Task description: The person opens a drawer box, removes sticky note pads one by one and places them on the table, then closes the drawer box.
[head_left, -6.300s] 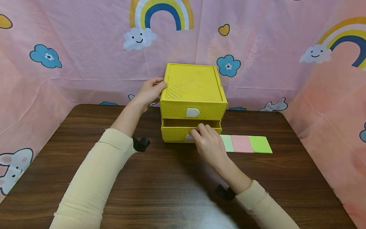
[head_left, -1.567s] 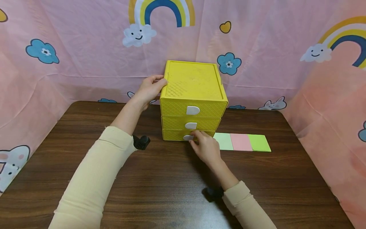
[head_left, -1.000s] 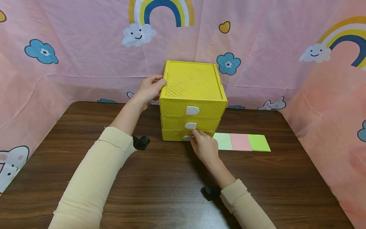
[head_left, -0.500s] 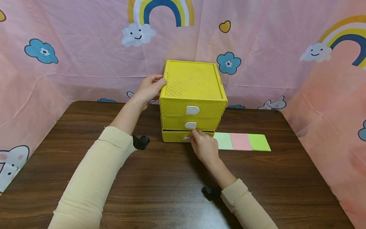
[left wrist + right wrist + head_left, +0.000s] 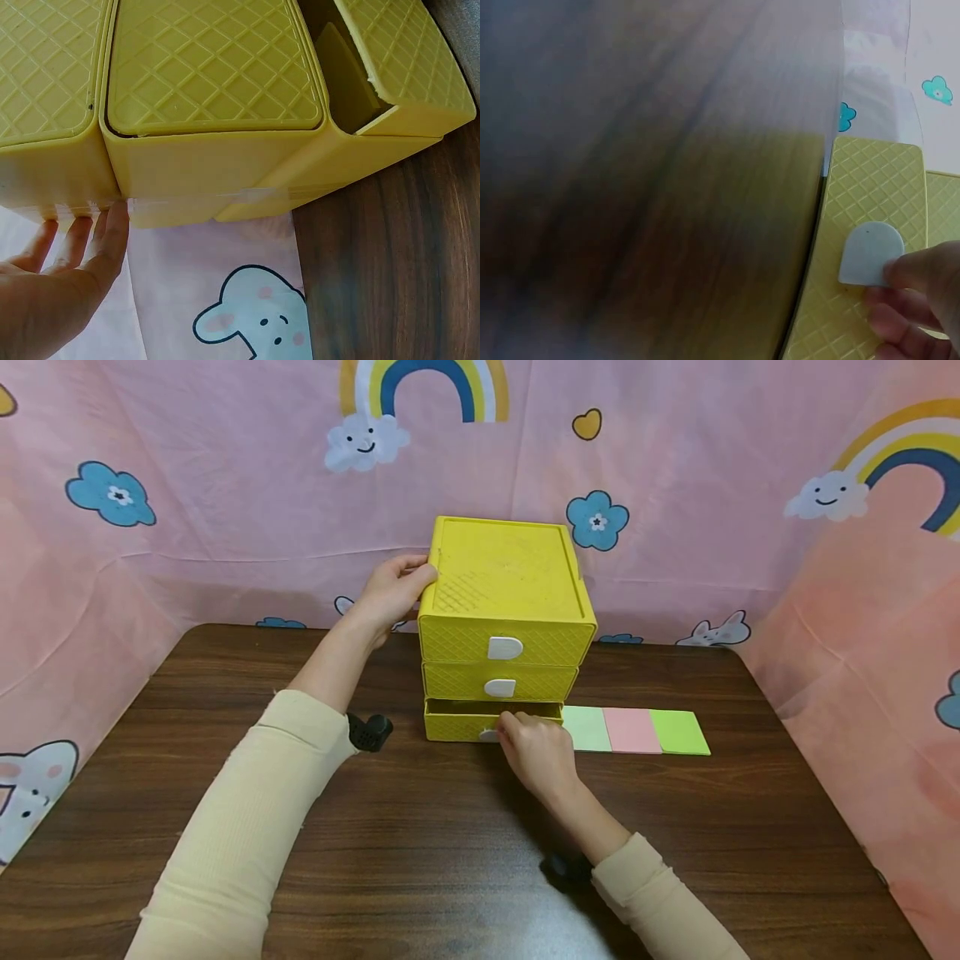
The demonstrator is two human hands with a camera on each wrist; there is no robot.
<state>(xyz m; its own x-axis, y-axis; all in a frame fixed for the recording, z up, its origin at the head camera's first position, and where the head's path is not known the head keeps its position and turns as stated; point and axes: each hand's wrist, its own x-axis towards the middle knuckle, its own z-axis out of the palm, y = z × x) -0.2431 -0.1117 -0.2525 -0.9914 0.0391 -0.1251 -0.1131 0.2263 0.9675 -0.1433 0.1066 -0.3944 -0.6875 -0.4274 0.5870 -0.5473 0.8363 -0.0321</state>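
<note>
A yellow drawer box (image 5: 510,568) with three stacked drawers stands near the back of the table. My left hand (image 5: 390,589) steadies its left side, thumb by the top edge; in the left wrist view the fingers (image 5: 109,240) lie fairly straight against the side wall. The bottom drawer (image 5: 453,727) sticks out partway, with a dark gap behind its front. At that drawer's front, my right hand (image 5: 538,752) pinches the white handle (image 5: 870,253) between thumb and fingers. Above it, the middle drawer (image 5: 457,682) and top drawer (image 5: 457,640) are closed.
Right of the box, a row of light green, pink and bright green square sticky notes (image 5: 632,731) lies on the brown wooden table (image 5: 420,860). A pink patterned cloth (image 5: 247,510) hangs behind and at both sides.
The middle drawer, out in the oldest frame, has gone in, and my right hand has moved to the bottom handle. The bottom drawer has since slid out toward me. My left hand stays put.
</note>
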